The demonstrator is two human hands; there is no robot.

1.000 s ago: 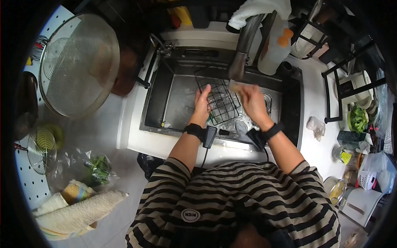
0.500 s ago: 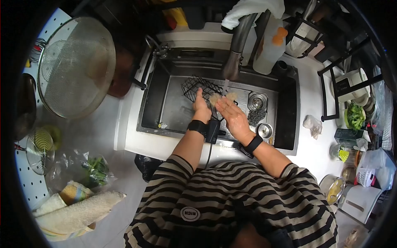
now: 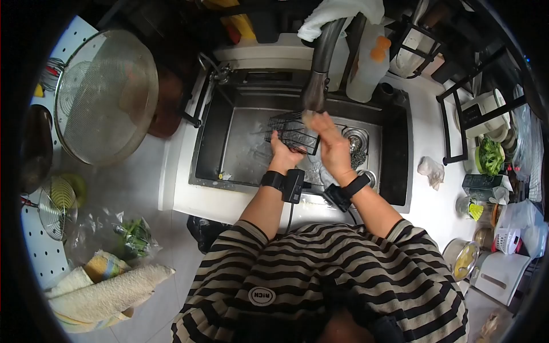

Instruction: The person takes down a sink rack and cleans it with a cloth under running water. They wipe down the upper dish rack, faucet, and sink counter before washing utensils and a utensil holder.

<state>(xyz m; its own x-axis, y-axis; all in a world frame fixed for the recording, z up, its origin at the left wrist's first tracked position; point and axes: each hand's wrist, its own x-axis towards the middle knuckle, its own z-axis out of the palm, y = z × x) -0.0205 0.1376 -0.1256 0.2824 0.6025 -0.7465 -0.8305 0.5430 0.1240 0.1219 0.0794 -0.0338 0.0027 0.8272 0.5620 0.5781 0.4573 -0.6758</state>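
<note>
My left hand (image 3: 282, 154) holds a black wire basket (image 3: 293, 132) by its near side, tilted over the steel sink (image 3: 243, 146). Close to the basket's right end, my right hand (image 3: 333, 143) is closed on a pale, light-brown sponge or cloth (image 3: 309, 118), just beneath the faucet head (image 3: 315, 94). Its exact shape is hard to make out. Right of my right hand, a dark scouring pad (image 3: 358, 159) lies beside the drain (image 3: 355, 140). A small round strainer (image 3: 369, 178) is partly hidden by my right wrist.
Behind the sink stands a clear bottle (image 3: 366, 71) with an orange mark. A crumpled plastic bag (image 3: 431, 172) and a black rack (image 3: 456, 134) are on the right counter. A large mesh strainer (image 3: 107, 97) hangs at the left, above bagged greens (image 3: 134, 236).
The basket has changed its tilt and shifted within the sink. My right hand first came nearer to me, then moved up toward the faucet with the pale sponge or cloth.
</note>
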